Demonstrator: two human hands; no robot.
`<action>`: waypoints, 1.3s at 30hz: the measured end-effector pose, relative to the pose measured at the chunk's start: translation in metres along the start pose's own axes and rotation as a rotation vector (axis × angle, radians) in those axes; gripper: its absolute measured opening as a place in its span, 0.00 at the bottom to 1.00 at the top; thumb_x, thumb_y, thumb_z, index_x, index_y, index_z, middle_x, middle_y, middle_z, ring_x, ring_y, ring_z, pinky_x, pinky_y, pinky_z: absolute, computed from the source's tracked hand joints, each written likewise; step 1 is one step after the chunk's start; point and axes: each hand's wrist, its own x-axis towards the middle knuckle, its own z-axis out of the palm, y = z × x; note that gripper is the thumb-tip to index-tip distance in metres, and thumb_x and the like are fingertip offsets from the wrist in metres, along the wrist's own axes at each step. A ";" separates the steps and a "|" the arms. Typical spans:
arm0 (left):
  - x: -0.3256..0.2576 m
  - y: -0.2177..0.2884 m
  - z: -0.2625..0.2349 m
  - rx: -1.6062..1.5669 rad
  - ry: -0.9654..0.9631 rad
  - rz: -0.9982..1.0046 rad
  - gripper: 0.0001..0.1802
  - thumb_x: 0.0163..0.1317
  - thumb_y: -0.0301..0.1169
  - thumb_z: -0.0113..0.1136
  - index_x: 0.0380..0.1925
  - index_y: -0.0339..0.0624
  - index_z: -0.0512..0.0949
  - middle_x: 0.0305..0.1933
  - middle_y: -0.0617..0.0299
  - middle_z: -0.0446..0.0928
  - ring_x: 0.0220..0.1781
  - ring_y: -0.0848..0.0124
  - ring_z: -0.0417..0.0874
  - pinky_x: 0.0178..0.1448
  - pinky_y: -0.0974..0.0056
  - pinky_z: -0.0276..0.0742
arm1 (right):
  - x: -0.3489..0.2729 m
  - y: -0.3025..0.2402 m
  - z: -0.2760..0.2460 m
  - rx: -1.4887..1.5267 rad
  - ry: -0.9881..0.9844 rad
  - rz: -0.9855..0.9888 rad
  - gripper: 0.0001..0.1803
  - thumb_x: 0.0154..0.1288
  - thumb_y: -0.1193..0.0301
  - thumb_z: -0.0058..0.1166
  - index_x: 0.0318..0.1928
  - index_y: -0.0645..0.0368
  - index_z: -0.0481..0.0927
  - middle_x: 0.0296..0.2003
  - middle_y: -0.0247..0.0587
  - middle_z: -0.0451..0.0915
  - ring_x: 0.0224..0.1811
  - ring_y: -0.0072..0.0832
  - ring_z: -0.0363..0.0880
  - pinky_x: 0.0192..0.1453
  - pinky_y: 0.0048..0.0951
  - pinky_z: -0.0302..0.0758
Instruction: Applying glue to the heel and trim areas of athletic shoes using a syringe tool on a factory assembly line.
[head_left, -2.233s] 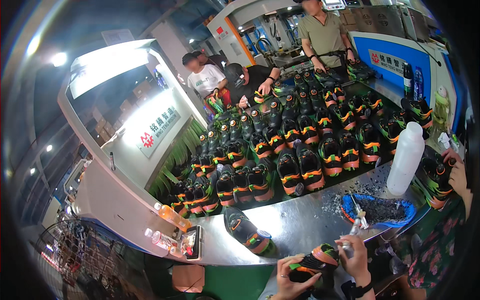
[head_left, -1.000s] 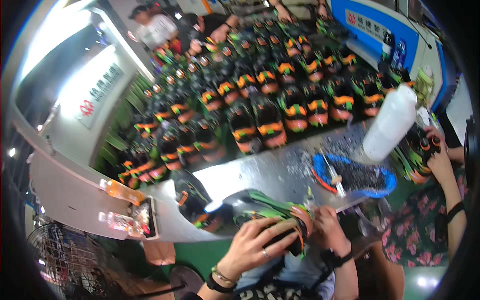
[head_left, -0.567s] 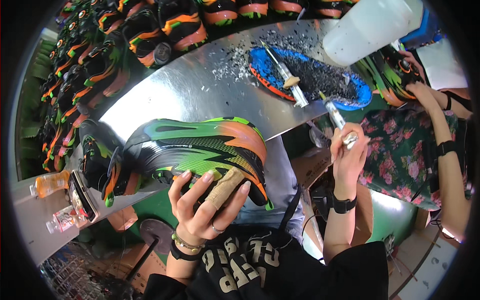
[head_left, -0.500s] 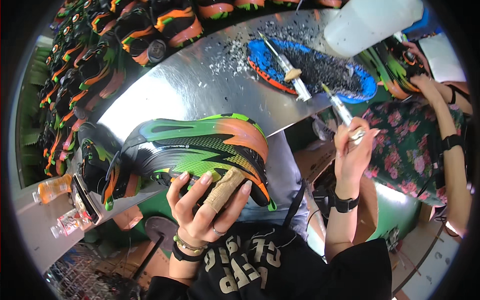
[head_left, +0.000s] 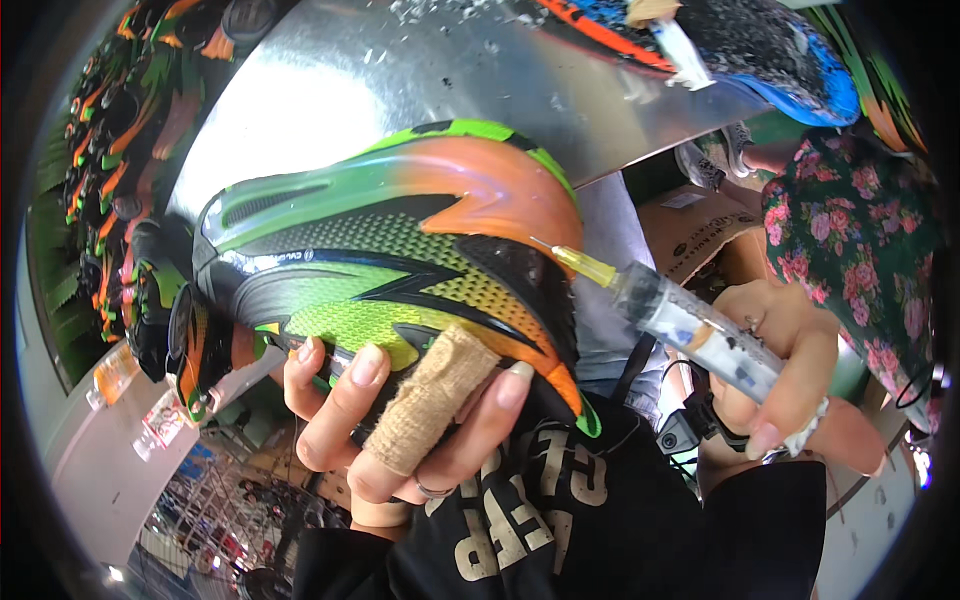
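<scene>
My left hand [head_left: 400,430] grips a black, green and orange sports shoe [head_left: 370,240] from below, its side turned up toward me. One finger of that hand is wrapped in tan tape [head_left: 432,400]. In my right hand [head_left: 790,370] is a clear syringe [head_left: 690,320] with a yellow hub, held at a slant. Its thin needle tip lies over the dark part of the shoe near the orange end; whether it touches cannot be told. Dark and whitish bits show on the barrel.
Beyond the shoe lies a metal tabletop [head_left: 480,70] with dark scraps. A blue and orange holder [head_left: 840,95] of black bits carries a second syringe [head_left: 685,55]. Many similar shoes [head_left: 150,130] stand at left, near small bottles [head_left: 160,420]. Floral cloth [head_left: 850,230] hangs at right.
My right hand has brought the syringe down and nearer, with its needle now over the shoe. The shoe appears larger and higher in view, and the table's far side has shifted upward.
</scene>
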 end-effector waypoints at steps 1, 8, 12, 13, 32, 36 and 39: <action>-0.002 -0.001 0.002 0.031 0.038 0.004 0.07 0.58 0.46 0.62 0.34 0.84 0.80 0.41 0.74 0.65 0.44 0.70 0.73 0.52 0.51 0.75 | 0.002 0.002 -0.008 0.078 -0.071 0.030 0.35 0.57 0.34 0.52 0.23 0.56 0.85 0.06 0.33 0.60 0.08 0.24 0.49 0.15 0.30 0.42; 0.001 -0.013 0.004 -0.001 0.087 0.213 0.15 0.54 0.38 0.70 0.40 0.65 0.77 0.42 0.62 0.65 0.44 0.60 0.75 0.50 0.47 0.82 | 0.019 0.004 -0.017 0.101 -0.268 0.025 0.24 0.64 0.47 0.57 0.25 0.55 0.84 0.11 0.31 0.73 0.12 0.16 0.68 0.18 0.19 0.60; 0.003 -0.012 -0.009 -0.027 -0.052 0.183 0.20 0.51 0.33 0.72 0.42 0.67 0.76 0.43 0.63 0.66 0.46 0.59 0.76 0.53 0.48 0.82 | 0.021 0.005 -0.021 0.099 -0.243 0.040 0.24 0.63 0.46 0.57 0.24 0.54 0.83 0.11 0.30 0.72 0.12 0.16 0.67 0.18 0.19 0.59; 0.003 -0.012 -0.013 -0.026 -0.053 0.178 0.20 0.51 0.33 0.72 0.42 0.67 0.76 0.43 0.63 0.66 0.46 0.59 0.76 0.53 0.48 0.82 | 0.012 -0.003 -0.024 0.097 -0.234 0.043 0.24 0.63 0.46 0.57 0.24 0.53 0.82 0.11 0.30 0.71 0.12 0.16 0.66 0.19 0.19 0.58; 0.004 -0.004 0.013 0.097 0.182 0.149 0.08 0.62 0.39 0.59 0.39 0.53 0.76 0.38 0.50 0.66 0.43 0.54 0.76 0.45 0.40 0.82 | -0.030 -0.041 -0.027 0.046 0.032 0.033 0.23 0.61 0.45 0.58 0.20 0.46 0.76 0.08 0.25 0.60 0.14 0.15 0.57 0.21 0.20 0.52; 0.004 -0.005 0.020 0.068 0.207 0.181 0.08 0.60 0.39 0.58 0.35 0.51 0.77 0.36 0.50 0.67 0.40 0.54 0.77 0.41 0.40 0.82 | -0.039 -0.048 -0.020 0.037 0.085 0.018 0.22 0.60 0.45 0.58 0.19 0.45 0.75 0.08 0.24 0.58 0.14 0.15 0.55 0.22 0.20 0.50; 0.006 -0.004 0.023 0.061 0.282 0.156 0.06 0.60 0.39 0.56 0.31 0.52 0.77 0.32 0.53 0.68 0.36 0.56 0.77 0.38 0.43 0.82 | -0.024 -0.041 -0.014 0.031 0.099 -0.009 0.22 0.60 0.44 0.58 0.19 0.44 0.74 0.07 0.23 0.56 0.15 0.15 0.54 0.23 0.20 0.49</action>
